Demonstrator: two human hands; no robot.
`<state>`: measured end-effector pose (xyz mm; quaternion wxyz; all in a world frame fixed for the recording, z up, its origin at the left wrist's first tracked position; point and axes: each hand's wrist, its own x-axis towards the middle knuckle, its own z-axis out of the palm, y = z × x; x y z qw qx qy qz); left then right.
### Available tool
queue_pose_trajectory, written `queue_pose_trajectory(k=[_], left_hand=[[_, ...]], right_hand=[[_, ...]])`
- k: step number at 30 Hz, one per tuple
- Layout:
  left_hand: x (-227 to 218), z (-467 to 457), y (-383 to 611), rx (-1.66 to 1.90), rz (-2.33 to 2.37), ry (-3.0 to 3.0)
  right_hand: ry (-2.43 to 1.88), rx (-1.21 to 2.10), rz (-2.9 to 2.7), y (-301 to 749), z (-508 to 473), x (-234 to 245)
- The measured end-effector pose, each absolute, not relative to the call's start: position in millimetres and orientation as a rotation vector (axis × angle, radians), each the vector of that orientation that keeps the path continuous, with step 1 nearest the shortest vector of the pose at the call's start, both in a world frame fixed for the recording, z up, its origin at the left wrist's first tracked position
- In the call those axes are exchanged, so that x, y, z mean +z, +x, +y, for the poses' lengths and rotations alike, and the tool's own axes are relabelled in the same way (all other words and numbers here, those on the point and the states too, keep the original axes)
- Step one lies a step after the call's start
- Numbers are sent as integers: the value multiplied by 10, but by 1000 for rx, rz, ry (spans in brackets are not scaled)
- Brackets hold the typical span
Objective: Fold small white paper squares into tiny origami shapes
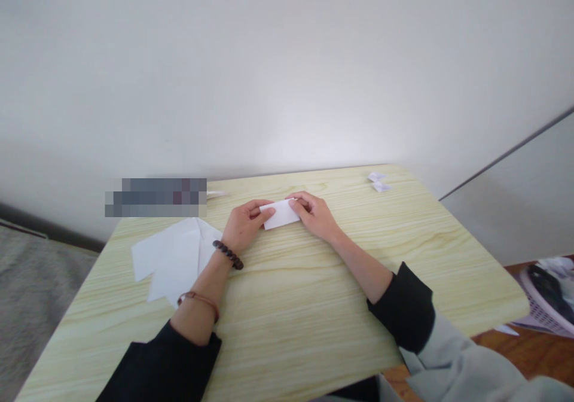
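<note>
Between my two hands is a small white piece of folded paper (281,214), tilted slightly up to the right above the wooden table (287,312). My left hand (246,222) pinches its left end, thumb on the near face and fingers behind. At the right end, my right hand (315,213) grips it the same way, the thumb lying near the upper edge. The fingertips behind the paper are hidden. Loose white paper sheets (173,255) lie overlapping to the left, partly covered by my left forearm.
Two small folded paper pieces (379,182) rest near the far right corner. A pixelated patch (156,197) covers something at the back left. The white wall (287,79) runs along the table's far edge. A purple basket (540,303) with things in it stands on the floor at right.
</note>
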<state>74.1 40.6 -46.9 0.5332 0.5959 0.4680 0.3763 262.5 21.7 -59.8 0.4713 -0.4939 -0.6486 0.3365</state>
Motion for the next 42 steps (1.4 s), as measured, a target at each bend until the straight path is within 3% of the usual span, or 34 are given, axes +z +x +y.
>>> queue_pose_trajectory(k=[42], left_hand=[[-419, 325, 789, 760, 1145, 1619]], right_hand=[[-1157, 811, -1730, 2594, 181, -537]])
